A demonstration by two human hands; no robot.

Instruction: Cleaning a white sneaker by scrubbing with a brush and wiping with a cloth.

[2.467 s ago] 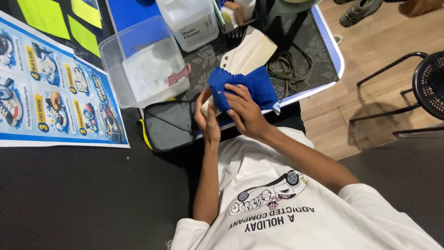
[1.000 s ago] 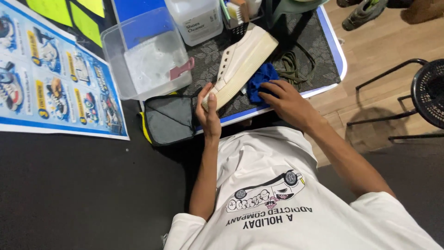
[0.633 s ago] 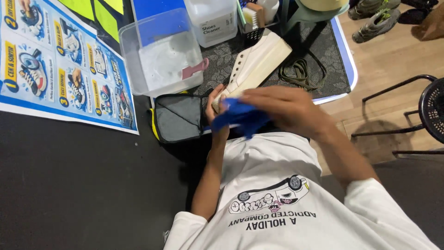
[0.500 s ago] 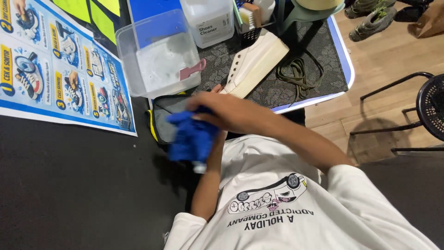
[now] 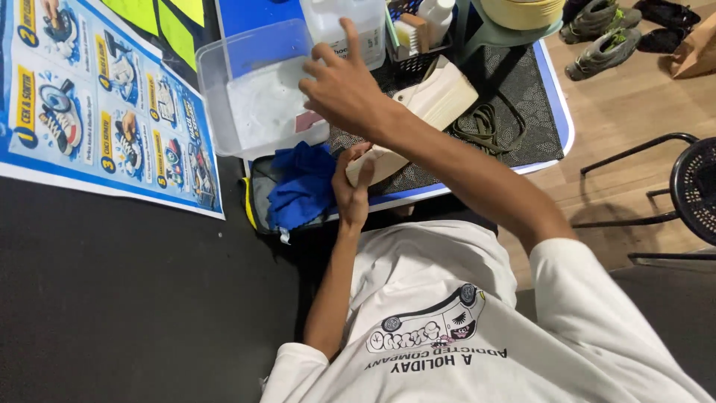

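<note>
Right hand (image 5: 341, 88): up over the clear plastic tub (image 5: 257, 89); fingers loosely spread, index finger stretched out towards the white jug (image 5: 350, 22); nothing in its grasp
Left hand (image 5: 350, 183): wrapped round the near end of the cream sneaker (image 5: 425, 104); thumb and fingers clamped on the sole's end
Sneaker: lying on its side on the dark patterned mat (image 5: 514, 97), sole edge facing the person; far end just beside the black mesh basket (image 5: 406, 60)
Blue cloth (image 5: 302, 186): crumpled in a heap on the grey pouch (image 5: 261, 194) with a yellow edge; just left of the left hand, neither hand touching it
Tub: cloudy, foamy liquid inside; a pink handle (image 5: 306, 121) pokes out under the right hand
Laces (image 5: 485, 123): olive, in a loose tangle on the mat, right of the sneaker
Basket: a brush (image 5: 410, 33) and a white bottle (image 5: 435, 11) standing in it
Left of the table: an illustrated blue poster (image 5: 97, 112) flat on the dark floor
Far right: a black stool (image 5: 690, 190) on the wooden floor; grey shoes (image 5: 600, 45) beyond the table
</note>
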